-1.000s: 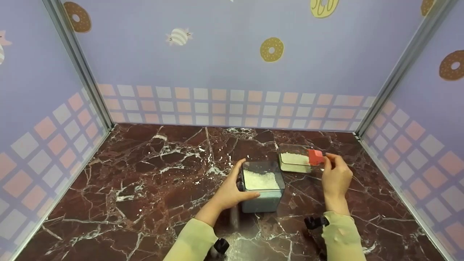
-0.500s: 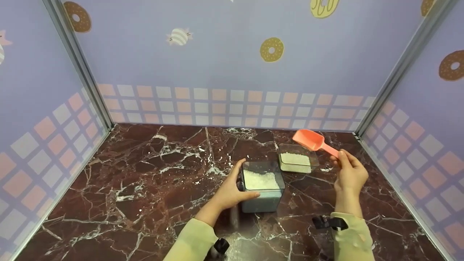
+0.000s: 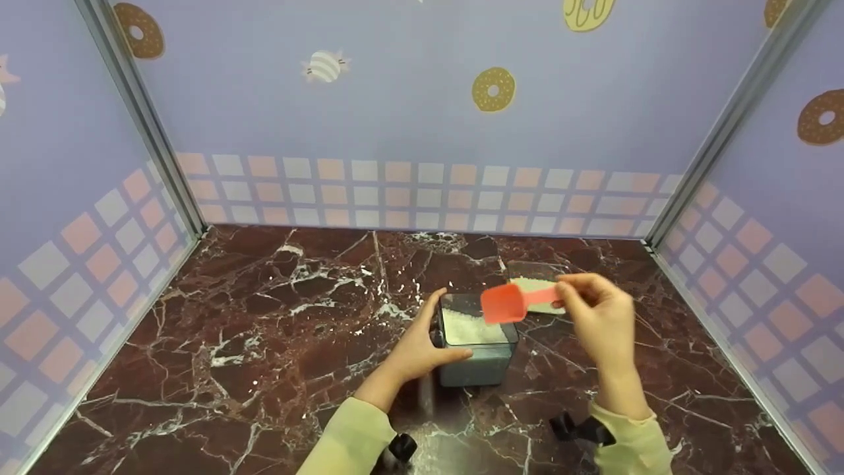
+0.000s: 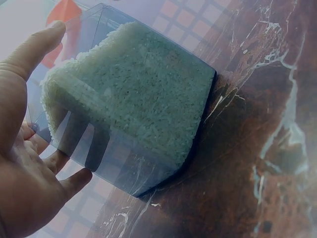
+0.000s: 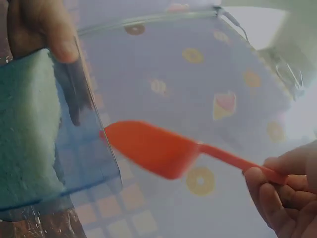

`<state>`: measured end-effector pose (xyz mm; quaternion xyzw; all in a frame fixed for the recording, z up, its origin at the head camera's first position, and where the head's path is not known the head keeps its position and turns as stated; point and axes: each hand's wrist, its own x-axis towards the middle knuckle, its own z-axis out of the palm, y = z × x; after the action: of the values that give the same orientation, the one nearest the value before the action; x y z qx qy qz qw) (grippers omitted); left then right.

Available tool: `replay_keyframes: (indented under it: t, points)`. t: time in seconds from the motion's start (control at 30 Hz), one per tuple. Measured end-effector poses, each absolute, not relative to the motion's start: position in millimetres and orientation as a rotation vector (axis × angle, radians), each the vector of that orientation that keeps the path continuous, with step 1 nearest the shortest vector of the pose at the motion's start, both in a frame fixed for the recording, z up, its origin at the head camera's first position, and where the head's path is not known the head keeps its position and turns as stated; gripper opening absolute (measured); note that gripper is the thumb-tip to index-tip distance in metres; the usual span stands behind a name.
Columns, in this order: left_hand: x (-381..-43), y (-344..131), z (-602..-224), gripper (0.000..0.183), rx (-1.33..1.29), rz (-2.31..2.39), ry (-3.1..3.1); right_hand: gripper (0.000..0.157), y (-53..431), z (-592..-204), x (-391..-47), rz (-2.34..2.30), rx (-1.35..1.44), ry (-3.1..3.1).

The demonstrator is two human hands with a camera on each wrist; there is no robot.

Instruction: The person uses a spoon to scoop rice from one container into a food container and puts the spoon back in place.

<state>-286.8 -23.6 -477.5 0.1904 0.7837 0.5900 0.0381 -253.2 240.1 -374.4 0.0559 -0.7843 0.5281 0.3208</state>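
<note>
My left hand (image 3: 415, 349) grips a clear square container (image 3: 478, 366) of white rice, thumb at its near face and fingers along its far left side. In the left wrist view, the rice (image 4: 133, 84) fills much of the container. My right hand (image 3: 603, 320) pinches the handle of a red scoop (image 3: 504, 303) between thumb and fingers. The scoop's head overlaps the container's right rim in the head view. Seen from the right wrist, the scoop (image 5: 153, 148) has its tip at the container's rim.
Behind the scoop, a shallow clear box (image 3: 527, 269) holding rice is partly covered by my right hand. White grains are scattered over the dark red marbled tabletop (image 3: 297, 369). Patterned panels (image 3: 395, 119) enclose the back and both sides.
My right hand has lifted the scoop from the shallow box, then swung it left and toward me to the tall container. The left hand and container have stayed put.
</note>
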Motion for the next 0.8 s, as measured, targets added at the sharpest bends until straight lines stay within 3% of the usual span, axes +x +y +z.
replay_keyframes:
  t: [0.23,0.4,0.57,0.8]
  points:
    - [-287,-24,-477,0.115,0.58,1.794,2.421,0.014,209,-385,-243,0.777,0.467,-2.104]
    - [-288,-24,-478,0.115,0.583,1.803,2.418,0.014,194,-391,-241,0.58,0.567,-2.116]
    - [-289,-23,-479,0.115,0.596,1.806,2.422,0.01,193,-392,-240,0.655,0.448,-2.241]
    - [-288,-24,-478,0.115,0.588,1.8,2.422,0.005,205,-389,-252,1.128,0.097,-2.433]
